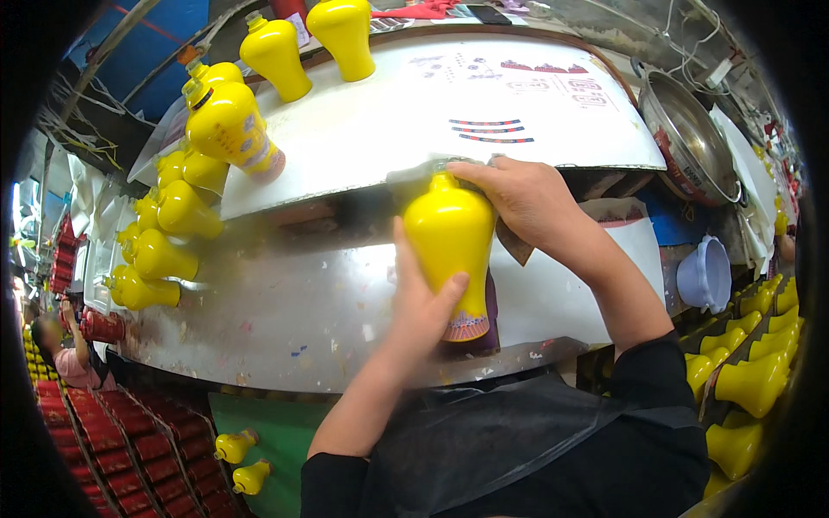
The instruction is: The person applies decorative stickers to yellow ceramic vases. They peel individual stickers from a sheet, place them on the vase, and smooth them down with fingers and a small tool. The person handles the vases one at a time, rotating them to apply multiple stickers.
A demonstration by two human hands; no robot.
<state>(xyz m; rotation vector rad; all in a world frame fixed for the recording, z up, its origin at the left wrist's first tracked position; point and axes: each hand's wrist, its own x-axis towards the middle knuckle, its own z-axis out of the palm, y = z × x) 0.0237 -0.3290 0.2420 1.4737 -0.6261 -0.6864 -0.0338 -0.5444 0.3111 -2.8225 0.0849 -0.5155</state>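
A glossy yellow bottle [449,229] with a clear glass neck and a patterned band round its foot leans in front of me above the metal bench. My left hand [423,293] is wrapped round its lower left side, thumb across the front. My right hand [527,203] grips it at the neck, with the fingertips partly hidden behind. A flat brown piece [516,246] shows under my right hand; whether I hold it cannot be made out. Beyond the bottle, three dark decal strips [492,130] lie on a white board [380,121], near other printed decals [553,85].
Yellow bottles [173,211] line the left side, including a decorated one [229,125]. A metal basin [686,121] and a lilac tub [704,274] stand right. Racked bottles [751,371] fill the lower right. Red racks [129,449] and another person [82,354] are at left.
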